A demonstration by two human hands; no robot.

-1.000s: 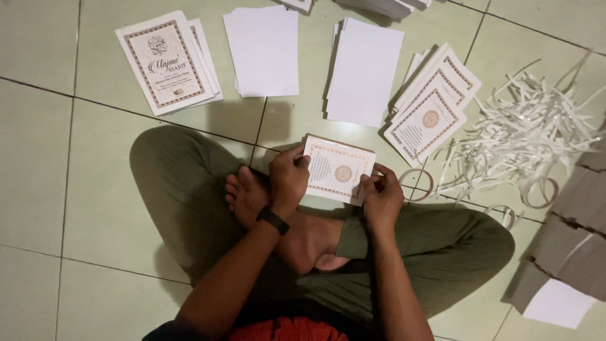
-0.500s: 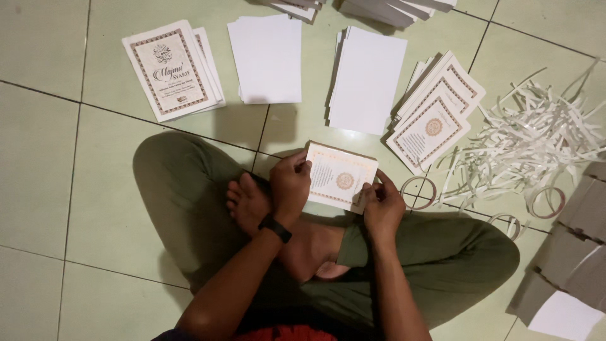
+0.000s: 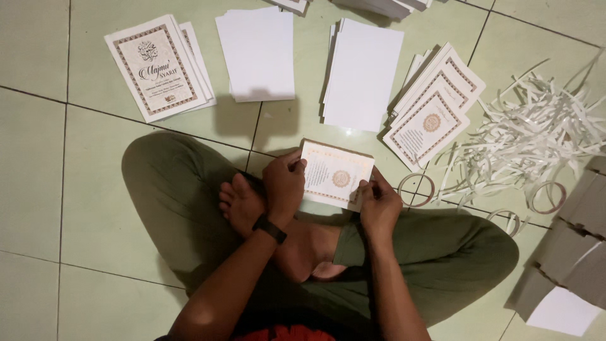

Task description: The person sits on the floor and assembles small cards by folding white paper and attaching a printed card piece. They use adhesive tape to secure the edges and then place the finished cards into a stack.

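The person is sitting cross-legged on the pale green tiled floor (image 3: pixel 50 189), and both hands are holding a thin stack of white booklet sheets with an ornate brown border and a round gold emblem (image 3: pixel 334 175) just above the crossed legs. The left hand (image 3: pixel 285 186), with a black wristband (image 3: pixel 269 228) on its wrist, is grasping the stack's left edge, its grip closed on the paper. The right hand (image 3: pixel 377 203) is pinching the stack's lower right corner, its grip closed there too. Beyond the stack, two piles of plain white sheets (image 3: pixel 255 53) are lying side by side. Up and to the left of the stack, a pile of printed covers with dark script lettering (image 3: pixel 158 66) is resting. Just right of the stack, fanned bordered covers (image 3: pixel 434 106) are lying, and farther right a heap of white paper trimmings (image 3: pixel 536 139) is spreading out.
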